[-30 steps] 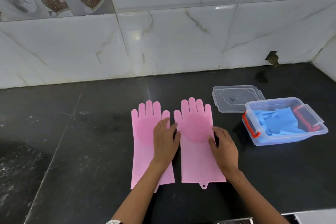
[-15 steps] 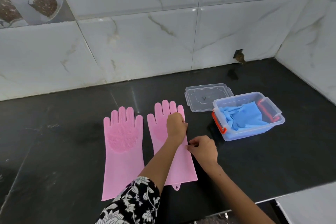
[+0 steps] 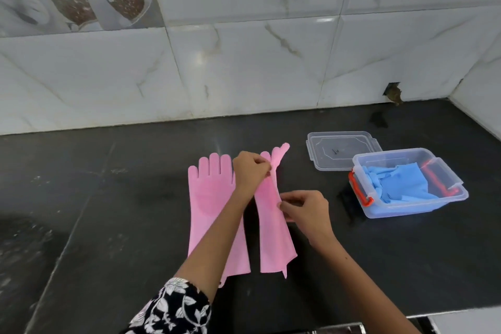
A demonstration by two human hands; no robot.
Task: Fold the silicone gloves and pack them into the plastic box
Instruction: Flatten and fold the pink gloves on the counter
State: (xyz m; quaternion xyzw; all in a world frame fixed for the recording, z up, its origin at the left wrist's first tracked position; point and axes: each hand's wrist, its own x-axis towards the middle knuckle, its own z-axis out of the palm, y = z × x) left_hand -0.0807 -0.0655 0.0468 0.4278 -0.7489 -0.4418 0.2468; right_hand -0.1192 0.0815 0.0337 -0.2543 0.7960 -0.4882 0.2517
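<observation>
- A pink glove (image 3: 210, 198) is lying flat, palm up, on the dark counter (image 3: 108, 211), fingers pointing to 12 o'clock, untouched for now.
- The left hand (image 3: 250, 175) is reaching across it and pinching the finger end of the second pink glove (image 3: 271, 214).
- The right hand (image 3: 306, 211), at 4 o'clock from the left, is gripping that glove's right edge at mid-length.
- This glove's right side is standing up off the counter; judging by that, a lengthwise fold is in hand.
- Next, the raised edge needs laying over and pressing flat.
- At 3 o'clock, the plastic box (image 3: 406, 206) is sitting open with blue gloves (image 3: 404, 184) inside, its lid (image 3: 339, 150) just behind.
</observation>
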